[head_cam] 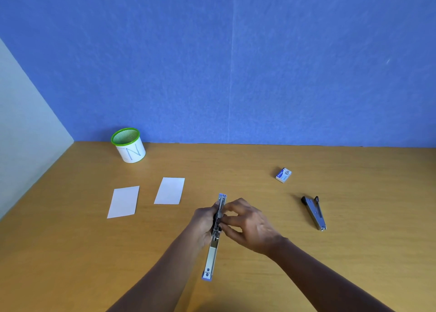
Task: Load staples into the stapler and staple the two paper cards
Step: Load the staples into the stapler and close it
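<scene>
Stapler (212,252), slim metal bar opened flat: left hand (203,222) is gripping it with curled fingers; right hand (251,228) fingers are pinching its middle.

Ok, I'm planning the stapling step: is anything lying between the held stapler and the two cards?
Nothing visible: only bare desk separates the stapler from the nearer card and the farther card, both to its left.

A large "N" marks the cup (131,151) (box print unreadable).

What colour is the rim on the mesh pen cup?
Green. The pen cup has a white body below; head view.
</scene>
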The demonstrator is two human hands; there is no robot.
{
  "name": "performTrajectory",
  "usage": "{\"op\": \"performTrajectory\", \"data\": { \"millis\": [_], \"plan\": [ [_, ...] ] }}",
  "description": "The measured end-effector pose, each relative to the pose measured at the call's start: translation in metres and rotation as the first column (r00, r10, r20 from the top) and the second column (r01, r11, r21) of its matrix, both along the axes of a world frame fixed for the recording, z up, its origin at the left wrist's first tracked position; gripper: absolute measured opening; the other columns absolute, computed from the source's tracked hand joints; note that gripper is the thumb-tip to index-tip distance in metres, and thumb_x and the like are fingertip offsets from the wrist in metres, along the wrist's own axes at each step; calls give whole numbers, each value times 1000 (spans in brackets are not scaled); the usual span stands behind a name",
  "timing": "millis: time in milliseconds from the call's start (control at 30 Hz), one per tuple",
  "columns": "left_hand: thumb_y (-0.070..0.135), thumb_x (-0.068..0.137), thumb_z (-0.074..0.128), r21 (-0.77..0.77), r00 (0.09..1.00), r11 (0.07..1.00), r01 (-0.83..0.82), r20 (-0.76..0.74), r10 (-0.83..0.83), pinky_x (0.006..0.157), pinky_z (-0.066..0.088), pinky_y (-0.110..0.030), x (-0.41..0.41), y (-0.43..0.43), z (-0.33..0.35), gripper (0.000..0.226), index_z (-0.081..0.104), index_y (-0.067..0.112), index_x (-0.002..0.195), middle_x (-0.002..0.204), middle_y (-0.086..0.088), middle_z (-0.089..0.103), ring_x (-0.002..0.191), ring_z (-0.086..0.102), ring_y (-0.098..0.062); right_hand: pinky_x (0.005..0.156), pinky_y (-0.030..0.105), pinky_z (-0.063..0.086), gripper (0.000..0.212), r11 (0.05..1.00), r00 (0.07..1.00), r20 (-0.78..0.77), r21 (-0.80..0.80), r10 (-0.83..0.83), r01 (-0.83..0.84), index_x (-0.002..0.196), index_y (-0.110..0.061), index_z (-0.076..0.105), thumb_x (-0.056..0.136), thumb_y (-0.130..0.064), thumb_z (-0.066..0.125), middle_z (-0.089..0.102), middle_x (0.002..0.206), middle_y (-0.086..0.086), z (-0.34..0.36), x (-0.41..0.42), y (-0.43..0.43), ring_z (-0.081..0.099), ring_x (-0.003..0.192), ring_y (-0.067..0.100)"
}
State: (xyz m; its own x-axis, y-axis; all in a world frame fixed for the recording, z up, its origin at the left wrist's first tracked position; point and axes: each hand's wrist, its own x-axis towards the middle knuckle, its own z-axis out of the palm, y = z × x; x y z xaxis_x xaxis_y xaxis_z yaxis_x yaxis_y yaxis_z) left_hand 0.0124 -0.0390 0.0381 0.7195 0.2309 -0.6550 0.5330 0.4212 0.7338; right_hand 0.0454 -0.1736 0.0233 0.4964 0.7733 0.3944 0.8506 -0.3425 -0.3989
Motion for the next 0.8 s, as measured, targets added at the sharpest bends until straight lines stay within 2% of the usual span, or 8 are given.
{"op": "performTrajectory", "data": {
  "millis": [100,300,400,500,600,667,800],
  "plan": [
    [24,95,51,-18,1000,1000,1,4,-1,36,36,-20,-1,-1,2,33,63,3,73,41,1,57,30,44,-10,73,27,53,25,998,998,25,-19,-55,56,92,-21,71,92,-34,49,62,105,0,-4,5,-2,55,97,12],
    [22,97,49,-28,1000,1000,-13,7,13,44,36,-26,-1,-1,-1,33,60,2,72,42,-3,53,34,46,-14,70,30,55,27,981,981,71,-55,-181,185,96,-26,68,89,-38,45,58,110,-1,-5,11,-3,51,101,13],
    [21,96,50,-14,1000,1000,4,16,-4,42,37,-25,0,-2,0,35,60,1,70,43,-3,53,34,46,-13,74,30,53,32,974,973,-44,-24,-227,226,97,-23,66,87,-41,41,54,114,-1,-6,9,1,52,102,15],
    [20,96,50,-32,1000,999,5,22,-4,37,37,-22,0,-2,2,33,64,-2,75,49,-4,57,33,46,-12,77,25,49,38,968,949,-200,19,-242,250,101,-21,64,84,-45,39,47,110,-8,-8,7,4,51,102,11],
    [20,96,51,-24,1000,1000,0,18,0,37,37,-21,1,-2,3,31,65,-3,82,59,-5,64,33,46,-11,72,14,44,27,961,916,-321,54,-239,270,106,-19,61,85,-34,52,42,107,-14,-10,7,7,52,101,7],
    [21,96,50,0,1000,1000,16,6,-16,38,37,-21,1,-2,4,31,64,-4,85,54,-2,64,33,45,-12,66,6,38,26,957,900,-355,41,-254,287,111,-17,57,87,-25,59,41,107,-15,-11,6,7,51,96,2],
    [22,97,48,-28,1000,1000,10,-1,-10,37,38,-20,-1,-2,1,34,64,-4,83,47,-2,60,33,47,-10,64,4,36,33,962,912,-322,18,-253,273,121,-15,52,90,-25,56,46,114,-8,-13,6,3,49,94,2]
  ]
}}
